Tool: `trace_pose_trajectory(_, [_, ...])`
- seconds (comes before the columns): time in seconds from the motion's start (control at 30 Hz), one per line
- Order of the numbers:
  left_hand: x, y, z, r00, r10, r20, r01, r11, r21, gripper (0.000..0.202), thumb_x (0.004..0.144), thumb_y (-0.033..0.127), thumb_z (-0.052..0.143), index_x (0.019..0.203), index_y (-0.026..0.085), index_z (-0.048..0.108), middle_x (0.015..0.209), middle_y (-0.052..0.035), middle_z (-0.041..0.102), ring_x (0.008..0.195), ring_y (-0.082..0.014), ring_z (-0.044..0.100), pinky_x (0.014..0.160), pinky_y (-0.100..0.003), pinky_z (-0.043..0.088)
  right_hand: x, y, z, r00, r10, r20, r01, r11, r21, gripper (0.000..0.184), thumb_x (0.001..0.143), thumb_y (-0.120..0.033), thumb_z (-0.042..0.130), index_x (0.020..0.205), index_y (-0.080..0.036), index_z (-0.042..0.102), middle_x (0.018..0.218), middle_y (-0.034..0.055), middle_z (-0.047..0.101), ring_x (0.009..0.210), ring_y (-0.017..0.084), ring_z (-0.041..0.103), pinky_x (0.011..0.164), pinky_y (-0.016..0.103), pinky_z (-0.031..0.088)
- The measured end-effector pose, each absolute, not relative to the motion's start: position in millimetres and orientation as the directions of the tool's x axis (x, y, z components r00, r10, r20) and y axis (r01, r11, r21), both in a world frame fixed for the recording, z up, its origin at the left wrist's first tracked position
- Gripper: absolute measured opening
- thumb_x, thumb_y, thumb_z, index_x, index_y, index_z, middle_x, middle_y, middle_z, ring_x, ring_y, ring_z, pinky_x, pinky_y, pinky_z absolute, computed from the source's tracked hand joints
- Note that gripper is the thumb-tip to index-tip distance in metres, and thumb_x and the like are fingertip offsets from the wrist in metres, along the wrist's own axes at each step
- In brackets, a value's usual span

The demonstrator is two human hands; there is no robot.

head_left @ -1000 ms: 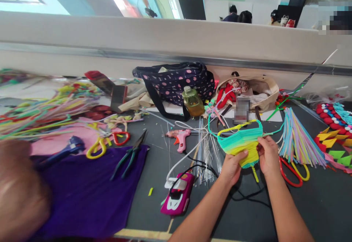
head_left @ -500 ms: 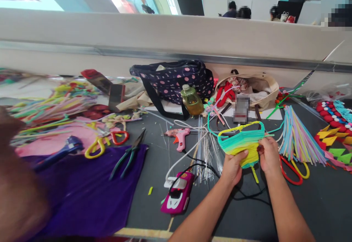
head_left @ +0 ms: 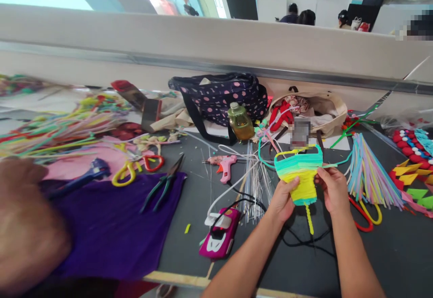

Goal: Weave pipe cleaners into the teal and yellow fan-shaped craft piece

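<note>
A small craft piece made of pipe cleaners (head_left: 303,185), turquoise above and yellow below, is held up over the dark table. A yellow stem sticks down from its lower edge, and a looped frame rises at its top. My left hand (head_left: 283,199) grips its lower left side, thumb pressed on the yellow rows. At its right edge, my right hand (head_left: 333,188) pinches the end of a light turquoise pipe cleaner. Behind the piece, turquoise stems curve out to both sides. My right fingertips partly cover the edge.
A pink glue gun (head_left: 222,167), a magenta power strip (head_left: 220,235), pliers (head_left: 163,184) and yellow-and-red scissors (head_left: 126,174) lie leftward. Pastel pipe cleaners (head_left: 370,174) stand right, near red-handled scissors (head_left: 361,214). Another person's blurred hand (head_left: 30,225) is over purple cloth (head_left: 118,230). A bottle (head_left: 241,124) stands behind.
The craft piece has turned to face me more squarely, its lower stem showing longer. My right hand has drawn slightly away from its edge. The view has shifted a little left.
</note>
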State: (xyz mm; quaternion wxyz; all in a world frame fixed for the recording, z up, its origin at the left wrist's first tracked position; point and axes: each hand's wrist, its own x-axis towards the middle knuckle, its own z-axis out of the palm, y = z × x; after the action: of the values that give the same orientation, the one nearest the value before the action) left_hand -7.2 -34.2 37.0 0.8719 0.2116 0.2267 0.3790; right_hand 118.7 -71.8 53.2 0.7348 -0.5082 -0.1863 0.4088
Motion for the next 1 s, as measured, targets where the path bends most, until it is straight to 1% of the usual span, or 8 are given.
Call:
trace_pose_trajectory(0.17, [-3,-35,31,0.427,0.882,-0.201,-0.621,0.447,0.643,0.049,0.06,0.025,0.084,0.103,0.009,0.068,0.097,-0.0134,0.073,0.095,-0.0296,0.068,0.087,-0.04,0.053,121,-66,36,0.74,0.672,-0.013,-0.138,0.134,-0.981,0.029,0.061,-0.037,0.079,0.078,-0.017,0.068,0.058,-0.0043,0.06,0.05,0.01,0.051,0.051,0.024,0.044])
trace_pose_trajectory(0.23, [0,-35,29,0.359,0.918,-0.167,-0.63,0.371,0.682,0.048,0.058,0.025,0.085,0.1,0.009,0.069,0.094,-0.0124,0.074,0.092,-0.0294,0.068,0.083,-0.039,0.054,122,-63,31,0.756,0.654,-0.003,-0.1,0.111,-0.989,0.029,0.062,-0.038,0.078,0.079,-0.017,0.067,0.058,-0.0042,0.06,0.049,0.01,0.051,0.05,0.024,0.044])
trace_pose_trajectory(0.33, [1,-34,27,0.336,0.928,-0.16,-0.628,0.347,0.697,0.047,0.057,0.026,0.085,0.098,0.009,0.07,0.091,-0.012,0.074,0.088,-0.0289,0.069,0.078,-0.039,0.055,123,-60,28,0.721,0.692,-0.041,-0.153,0.101,-0.983,0.032,0.061,-0.04,0.078,0.081,-0.017,0.067,0.063,-0.0028,0.062,0.051,0.011,0.053,0.05,0.024,0.047])
trace_pose_trajectory(0.47, [0,-32,27,0.354,0.917,-0.182,-0.639,0.38,0.669,0.049,0.056,0.027,0.085,0.099,0.009,0.07,0.092,-0.0124,0.074,0.083,-0.0281,0.07,0.075,-0.038,0.056,125,-60,30,0.656,0.748,-0.096,-0.225,0.072,-0.972,0.033,0.059,-0.04,0.08,0.078,-0.015,0.068,0.064,-0.0017,0.063,0.055,0.011,0.056,0.047,0.022,0.048])
trace_pose_trajectory(0.63, [-1,-30,27,0.379,0.905,-0.193,-0.663,0.411,0.625,0.051,0.056,0.025,0.085,0.102,0.009,0.069,0.09,-0.0127,0.074,0.082,-0.0279,0.07,0.076,-0.039,0.055,130,-61,34,0.693,0.713,-0.101,-0.318,0.176,-0.932,0.034,0.06,-0.037,0.081,0.084,-0.016,0.07,0.073,0.0004,0.067,0.062,0.011,0.062,0.052,0.021,0.052])
trace_pose_trajectory(0.77, [-2,-28,27,0.391,0.902,-0.183,-0.673,0.415,0.613,0.053,0.057,0.023,0.084,0.106,0.009,0.068,0.09,-0.0133,0.074,0.082,-0.0282,0.07,0.076,-0.039,0.055,135,-63,36,0.603,0.783,-0.151,-0.455,0.183,-0.871,0.029,0.06,-0.033,0.083,0.081,-0.017,0.07,0.075,0.0007,0.069,0.066,0.011,0.064,0.057,0.021,0.054])
trace_pose_trajectory(0.87, [-3,-27,28,0.405,0.898,-0.173,-0.667,0.42,0.616,0.052,0.059,0.024,0.083,0.106,0.009,0.068,0.092,-0.0146,0.074,0.082,-0.0288,0.07,0.074,-0.039,0.056,139,-64,35,0.519,0.832,-0.198,-0.549,0.147,-0.823,0.03,0.058,-0.031,0.085,0.08,-0.018,0.069,0.072,-0.0005,0.069,0.067,0.01,0.064,0.062,0.022,0.055])
trace_pose_trajectory(1.0, [-4,-28,29,0.426,0.891,-0.155,-0.664,0.425,0.616,0.05,0.06,0.024,0.083,0.105,0.009,0.068,0.096,-0.0152,0.073,0.084,-0.0289,0.07,0.074,-0.038,0.056,141,-64,36,0.495,0.851,-0.175,-0.538,0.143,-0.831,0.025,0.059,-0.029,0.084,0.075,-0.02,0.067,0.065,-0.004,0.064,0.061,0.008,0.061,0.062,0.021,0.054])
